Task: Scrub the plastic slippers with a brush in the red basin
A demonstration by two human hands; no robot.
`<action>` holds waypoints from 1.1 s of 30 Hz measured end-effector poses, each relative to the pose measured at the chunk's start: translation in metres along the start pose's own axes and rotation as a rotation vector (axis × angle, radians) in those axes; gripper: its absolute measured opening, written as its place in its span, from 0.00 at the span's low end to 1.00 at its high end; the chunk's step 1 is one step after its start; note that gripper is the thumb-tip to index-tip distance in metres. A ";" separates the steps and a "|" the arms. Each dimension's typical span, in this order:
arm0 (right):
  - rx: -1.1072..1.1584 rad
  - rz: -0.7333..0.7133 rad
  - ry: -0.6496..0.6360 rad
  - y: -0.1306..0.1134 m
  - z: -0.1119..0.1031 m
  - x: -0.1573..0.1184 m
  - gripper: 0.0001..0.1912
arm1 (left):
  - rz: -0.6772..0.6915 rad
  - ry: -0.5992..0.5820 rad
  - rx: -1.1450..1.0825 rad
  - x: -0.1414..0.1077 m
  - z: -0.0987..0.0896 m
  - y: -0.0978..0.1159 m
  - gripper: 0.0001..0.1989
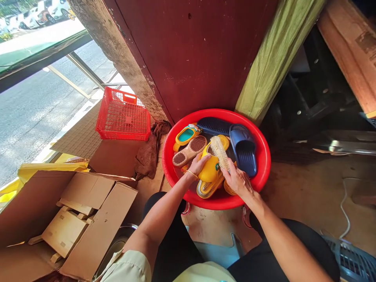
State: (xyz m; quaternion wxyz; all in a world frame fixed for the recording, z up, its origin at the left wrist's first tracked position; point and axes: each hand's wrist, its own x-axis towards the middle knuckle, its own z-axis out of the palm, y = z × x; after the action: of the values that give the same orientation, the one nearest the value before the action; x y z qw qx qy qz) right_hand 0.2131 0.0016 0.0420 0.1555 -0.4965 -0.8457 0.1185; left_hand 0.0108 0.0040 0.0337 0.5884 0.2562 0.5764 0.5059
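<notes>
Since the left hand point(199, 164) and right hand point(238, 182) are both down in the round red plastic basin point(266, 164), what does each one hold?

The left hand is closed around a bright yellow plastic slipper point(209, 169), with a thin gold bangle point(190, 174) on that wrist. The right hand is clenched on a pale-bristled scrubbing brush point(219, 152), just beside the slipper.

What else lies in the basin?

Near the far rim lies a ribbed navy plastic slipper point(214, 126), and a navy-blue slide point(243, 150) sits to the right. To the left are a teal-and-yellow slipper point(186, 135) and a beige slipper with a brown perforated sole point(189, 150).

And around the basin?

Far left, a red plastic crate point(123, 115) stands on flattened brown cardboard point(82, 133), and a crumpled brown cloth point(151, 150) lies between the crate and the basin. Near left is an open cardboard box point(70, 219) with cardboard pieces inside. A dark red panel point(188, 51) rises beyond the basin.
</notes>
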 end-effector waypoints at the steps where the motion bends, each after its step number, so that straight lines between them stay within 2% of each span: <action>1: -0.008 -0.008 -0.008 0.000 0.001 0.000 0.28 | 0.010 0.010 0.035 0.000 -0.001 -0.002 0.26; 5: -0.060 -0.029 -0.019 0.000 0.003 -0.001 0.29 | 0.020 -0.001 0.088 -0.001 -0.003 -0.004 0.30; 13: -0.078 -0.038 0.007 0.002 0.006 -0.001 0.27 | 0.019 0.007 0.095 -0.003 -0.002 0.001 0.29; 18: 0.065 -0.111 0.105 -0.002 0.005 -0.004 0.28 | -0.016 -0.035 0.005 -0.002 0.000 0.003 0.22; 22: 0.138 -0.150 0.125 -0.008 0.005 -0.005 0.28 | -0.059 -0.054 -0.101 -0.004 0.005 0.007 0.19; 27: 0.115 -0.062 0.049 -0.011 0.004 -0.001 0.29 | -0.068 -0.109 -0.147 -0.004 0.006 0.004 0.20; 33: -0.021 0.075 -0.067 0.000 -0.001 0.005 0.27 | -0.065 -0.121 -0.042 -0.005 0.005 -0.003 0.24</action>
State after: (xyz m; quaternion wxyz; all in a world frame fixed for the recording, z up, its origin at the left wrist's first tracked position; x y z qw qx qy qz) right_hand 0.2111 0.0059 0.0435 0.1171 -0.5251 -0.8325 0.1320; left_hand 0.0173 0.0000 0.0343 0.6435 0.2549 0.5372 0.4819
